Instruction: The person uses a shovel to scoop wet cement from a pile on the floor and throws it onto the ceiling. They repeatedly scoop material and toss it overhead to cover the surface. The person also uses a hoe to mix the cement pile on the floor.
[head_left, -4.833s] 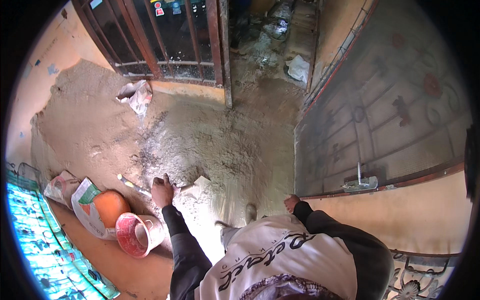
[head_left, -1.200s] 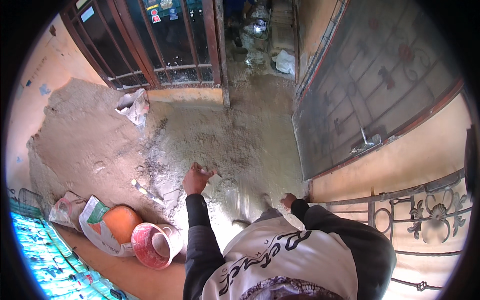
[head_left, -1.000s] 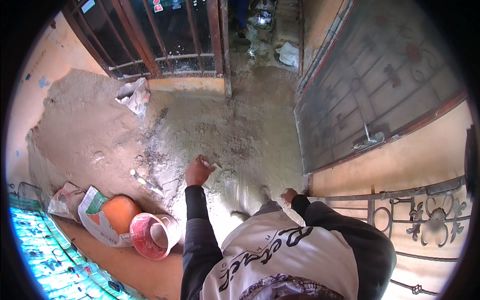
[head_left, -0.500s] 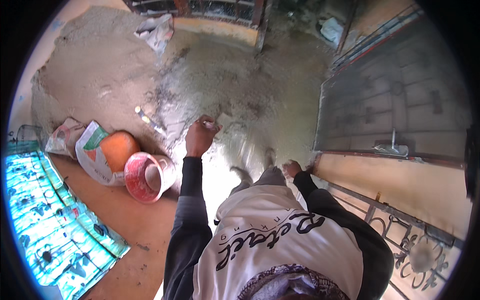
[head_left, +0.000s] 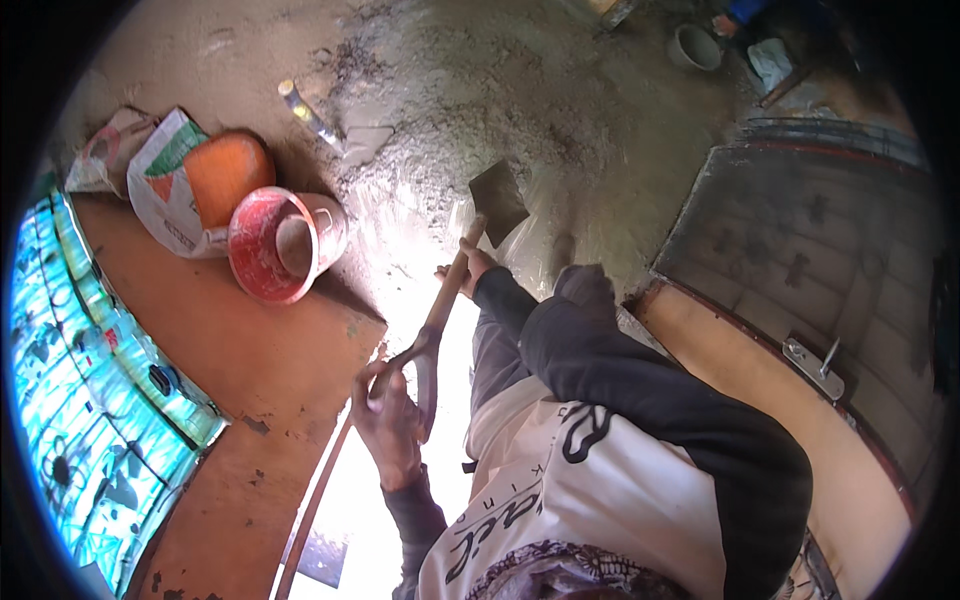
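Note:
I hold a shovel with a wooden shaft [head_left: 443, 300]. My left hand [head_left: 388, 415] is closed around the D-shaped grip at its near end. My right hand [head_left: 463, 270], in a dark sleeve, grips the shaft just behind the blade. The dark metal blade [head_left: 498, 197] hovers over or rests on the wet grey mortar [head_left: 470, 90] spread across the floor; I cannot tell which. My white printed shirt fills the lower middle of the view.
A red bucket [head_left: 272, 245] lies tilted left of the shovel, beside an orange object in a white bag [head_left: 160, 185]. A trowel [head_left: 318, 122] lies on the mortar. A grey metal door panel [head_left: 830, 250] stands right, a blue-green patterned panel [head_left: 70, 370] left, a grey pot [head_left: 695, 45] far back.
Before, my left hand reached empty toward the mortar and my right hand hung by my side. Now both hands grip a shovel, and the view has swung left and down.

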